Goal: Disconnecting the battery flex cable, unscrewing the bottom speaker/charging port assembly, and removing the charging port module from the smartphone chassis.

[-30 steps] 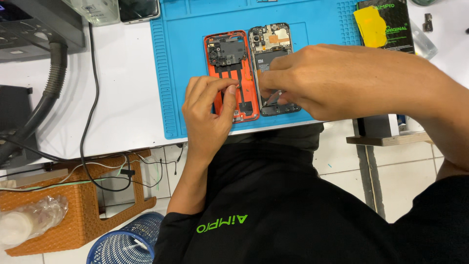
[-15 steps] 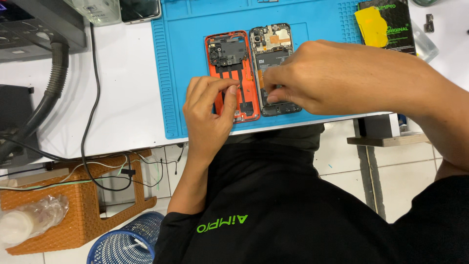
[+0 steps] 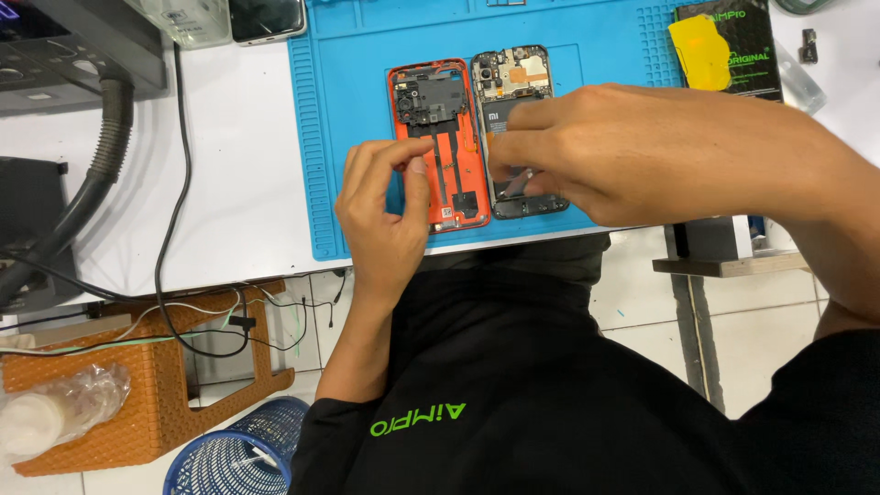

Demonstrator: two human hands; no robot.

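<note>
Left hand drew back slightly from orange back cover; fingers curled tighter, thumb and forefinger pinched over cover's lower left edge. Right hand slid left across opened phone body, fingertips bunched over its middle, hiding more of lower half. I saw no parts shift on mat.

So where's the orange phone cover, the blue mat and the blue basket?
Orange cover (image 3: pixel 456 96), head view, on its upper black part.
Blue mat (image 3: pixel 344 119), head view, on a bare patch left of the cover.
Blue basket (image 3: pixel 229 454), head view, on its mesh wall.
</note>
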